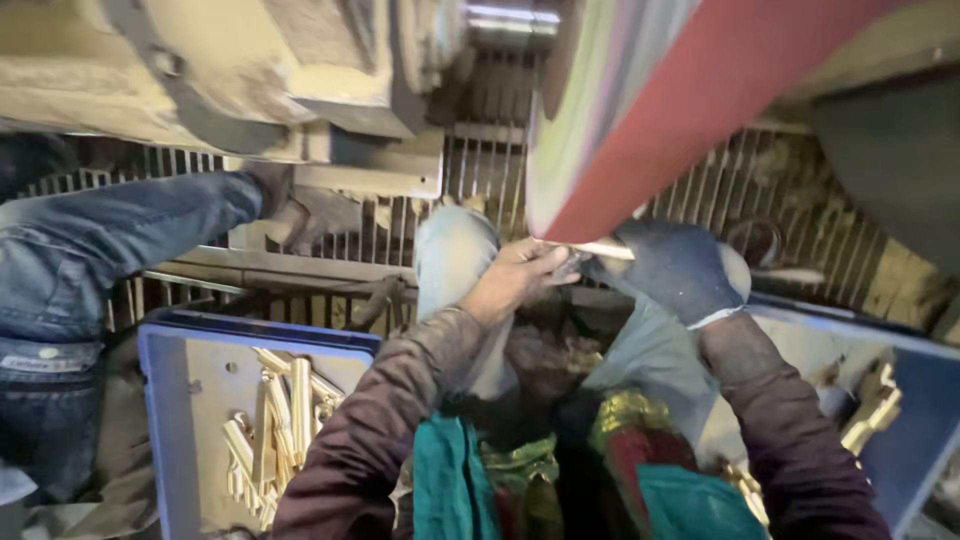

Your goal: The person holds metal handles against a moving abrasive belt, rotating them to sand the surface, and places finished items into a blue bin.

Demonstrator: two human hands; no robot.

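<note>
My left hand [520, 275] is bare and reaches forward, its fingers pinched on a small pale part [600, 250] just under a large red and striped machine body [640, 110]. My right hand [675, 268] wears a dark blue glove and grips the same pale part from the right side. Both dark sleeves stretch up from the bottom of the view. My knees in pale jeans [455, 250] show between the arms.
A blue crate [165, 400] at lower left holds several brass-coloured metal pieces [275, 420]. Another blue crate [920, 420] with brass pieces stands at right. A metal grating [480, 180] runs behind. Another person in blue jeans [90, 250] is at left.
</note>
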